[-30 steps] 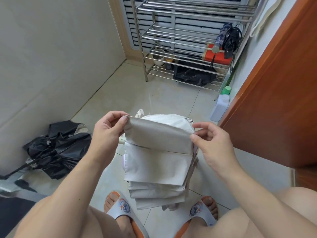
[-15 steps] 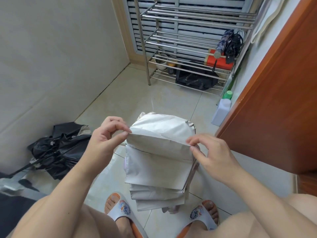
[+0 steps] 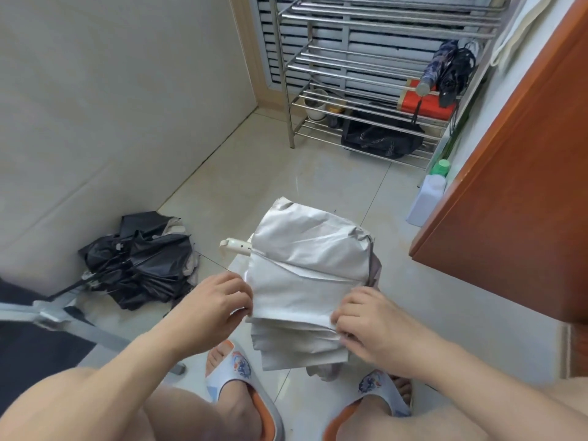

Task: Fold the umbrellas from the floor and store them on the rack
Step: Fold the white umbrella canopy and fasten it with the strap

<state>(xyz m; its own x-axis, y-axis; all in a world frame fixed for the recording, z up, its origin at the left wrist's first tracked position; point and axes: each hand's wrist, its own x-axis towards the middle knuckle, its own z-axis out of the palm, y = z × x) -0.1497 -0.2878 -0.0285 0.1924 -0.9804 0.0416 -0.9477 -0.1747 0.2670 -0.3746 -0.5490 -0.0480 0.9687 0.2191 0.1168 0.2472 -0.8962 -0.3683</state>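
Steel rack (image 3: 366, 78) stood at 12 o'clock with bare rungs and two rolled umbrellas (image 3: 448, 71) at its right end, and the open tile floor (image 3: 254, 173) leading there was only pinched by the orange-brown door (image 3: 509, 186) at 3 o'clock and the white bottle (image 3: 428, 198) by its edge. Black umbrella (image 3: 140, 259) was still slumped unfolded at 9 o'clock by the wall, looked floppy with springy ribs. Dead centre the grey umbrella (image 3: 305, 268) seemed light, slick and soft, so pinching the pleat edges made sense, which left hand (image 3: 216, 310) and right hand (image 3: 369, 323) were both doing, its cream handle (image 3: 234, 246) poking toward 10.

Pale grey umbrella (image 3: 305, 268), black umbrella (image 3: 140, 265), red box (image 3: 426, 105), green-capped white bottle (image 3: 428, 198)
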